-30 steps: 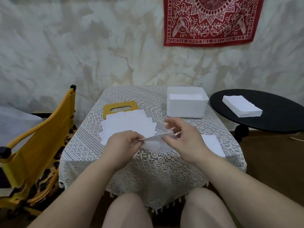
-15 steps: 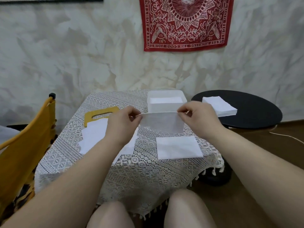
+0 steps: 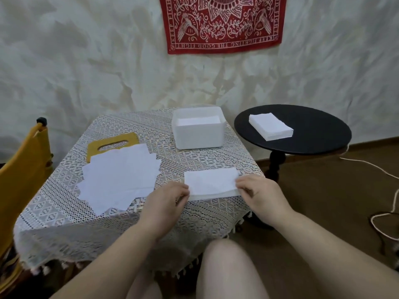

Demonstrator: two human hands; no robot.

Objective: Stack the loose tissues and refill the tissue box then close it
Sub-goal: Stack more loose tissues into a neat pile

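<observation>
Tissues [image 3: 121, 176] lie fanned loose on the counter's [image 3: 64, 212] left; I see my left hand [image 3: 167, 198] and right hand [image 3: 258, 192] pinching the ends of a folded tissue [image 3: 212, 183] lying near the front edge, the open tissue box [image 3: 198, 130] behind it.

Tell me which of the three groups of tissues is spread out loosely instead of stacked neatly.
The fanned tissues on the left of the lace table, partly covering the yellow lid. The small stack between the hands and the pile on the black table are squared.

The yellow lid [image 3: 112, 145] lies partly hidden, perhaps half, under loose tissues [image 3: 119, 180].
</observation>
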